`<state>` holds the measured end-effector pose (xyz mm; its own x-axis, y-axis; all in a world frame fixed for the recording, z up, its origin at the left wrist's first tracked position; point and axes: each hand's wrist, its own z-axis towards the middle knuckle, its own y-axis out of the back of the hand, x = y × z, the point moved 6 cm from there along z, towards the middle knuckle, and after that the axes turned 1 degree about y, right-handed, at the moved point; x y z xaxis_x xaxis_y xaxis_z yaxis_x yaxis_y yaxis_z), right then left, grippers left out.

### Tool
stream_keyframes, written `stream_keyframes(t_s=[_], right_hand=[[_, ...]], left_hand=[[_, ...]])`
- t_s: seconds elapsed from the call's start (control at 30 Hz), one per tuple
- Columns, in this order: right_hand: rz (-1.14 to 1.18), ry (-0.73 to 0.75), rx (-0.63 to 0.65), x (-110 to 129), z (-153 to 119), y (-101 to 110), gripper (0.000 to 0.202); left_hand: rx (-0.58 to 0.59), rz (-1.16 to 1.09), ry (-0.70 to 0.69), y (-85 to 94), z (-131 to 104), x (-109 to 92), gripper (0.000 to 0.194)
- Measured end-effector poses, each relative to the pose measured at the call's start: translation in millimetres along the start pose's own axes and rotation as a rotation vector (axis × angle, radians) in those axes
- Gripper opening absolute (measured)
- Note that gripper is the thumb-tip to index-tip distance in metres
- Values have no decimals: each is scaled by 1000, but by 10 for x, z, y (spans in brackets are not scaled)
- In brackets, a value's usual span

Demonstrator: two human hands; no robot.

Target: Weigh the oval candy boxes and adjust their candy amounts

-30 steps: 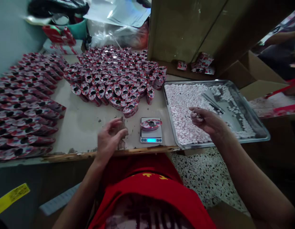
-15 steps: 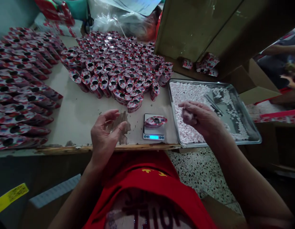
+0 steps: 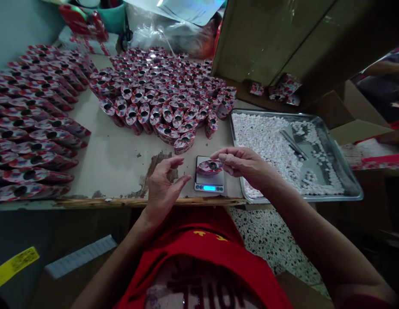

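Note:
A small red-and-white printed packet (image 3: 205,168) with an open top lies on a digital scale (image 3: 209,181) with a lit blue display. My right hand (image 3: 242,165) is closed in a pinch at the packet's right end, over the edge of the scale; what is between its fingertips is too small to make out. Just left of the scale my left hand (image 3: 165,182) is held open, thumb and fingers apart, with nothing in it. To the right, a metal tray (image 3: 354,189) holds many small white pieces (image 3: 260,133) like candies or tablets.
Many similar packets (image 3: 160,98) stand upright at the back, with more rows (image 3: 35,137) along the left. A metal bar (image 3: 294,146) lies in the tray. A large cardboard box (image 3: 266,38) rises behind it. Another person's arm (image 3: 386,68) shows at far right.
My right hand has moved left from above the tray to the packet on the scale. My left hand has come right, closer to the scale. The view has shifted slightly.

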<state>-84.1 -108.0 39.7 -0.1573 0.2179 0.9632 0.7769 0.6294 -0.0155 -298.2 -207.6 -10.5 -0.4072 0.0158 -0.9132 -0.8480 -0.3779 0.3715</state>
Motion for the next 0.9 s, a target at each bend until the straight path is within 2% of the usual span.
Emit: stream_keyframes(t_s=[0.13, 0.3, 0.4, 0.47, 0.5, 0.57, 0.7, 0.77, 0.83, 0.9], right_hand=[[-113, -18, 20, -96, 53, 11, 40], [-390, 145, -24, -72, 86, -7, 29], [-378, 128, 1, -65, 66, -44, 28], [-272, 83, -9, -41, 18, 25, 31], [-193, 75, -57, -16, -17, 127, 34], [10, 86, -226, 19, -107, 483, 35], [397, 77, -573, -164, -288, 1501, 8], [501, 51, -728, -340, -332, 1962, 23], [557, 79, -811, -468, -299, 2264, 33], [572, 167, -772, -515, -172, 2375, 26]], left_hand=[[23, -6, 3, -28, -16, -11, 41], [41, 12, -10, -12, -16, -48, 39], [55, 48, -29, -17, -10, -76, 34], [70, 55, -41, -25, -12, -90, 30], [76, 54, -47, -25, -12, -97, 29], [81, 58, -63, -13, -5, -115, 27], [57, 120, -106, 30, 73, -194, 31], [49, 162, -154, 10, 136, -277, 34], [59, 219, -216, -62, 190, -381, 40], [82, 286, -263, -168, 225, -475, 47]])
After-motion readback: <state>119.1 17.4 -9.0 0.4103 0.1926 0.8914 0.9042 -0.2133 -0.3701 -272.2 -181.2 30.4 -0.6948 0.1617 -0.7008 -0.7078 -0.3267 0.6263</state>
